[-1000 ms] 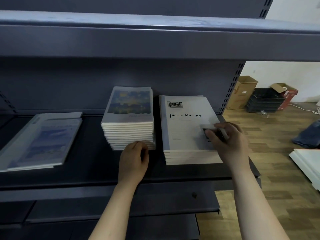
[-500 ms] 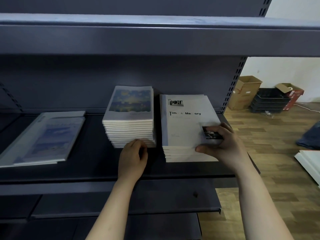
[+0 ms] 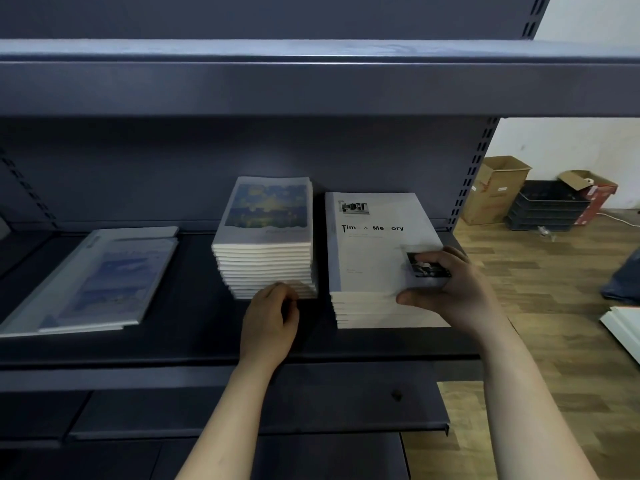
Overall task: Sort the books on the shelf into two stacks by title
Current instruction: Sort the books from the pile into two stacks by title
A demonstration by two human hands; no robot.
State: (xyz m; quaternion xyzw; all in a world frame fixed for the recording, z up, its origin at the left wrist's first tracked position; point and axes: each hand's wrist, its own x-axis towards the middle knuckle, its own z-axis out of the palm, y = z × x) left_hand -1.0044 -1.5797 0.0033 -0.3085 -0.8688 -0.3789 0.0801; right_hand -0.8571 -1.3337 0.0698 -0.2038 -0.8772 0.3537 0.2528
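Dark shelf [image 3: 173, 344]: we log two stacks built, loose books [image 3: 97, 282] at 9 o'clock unsorted; left hand [image 3: 272, 320] curled against painted-cover stack [image 3: 266, 244], grip unclear; right hand [image 3: 453, 289] pinches Time & Memory stack [image 3: 374, 258].

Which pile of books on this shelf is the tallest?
The middle stack, with the blue-and-yellow cover; it stands higher than the Time & Memory stack and the flat pile far left.

I see a box [image 3: 495, 190], black trays [image 3: 547, 207] and another box [image 3: 594, 195] on the wood floor [image 3: 540, 306].
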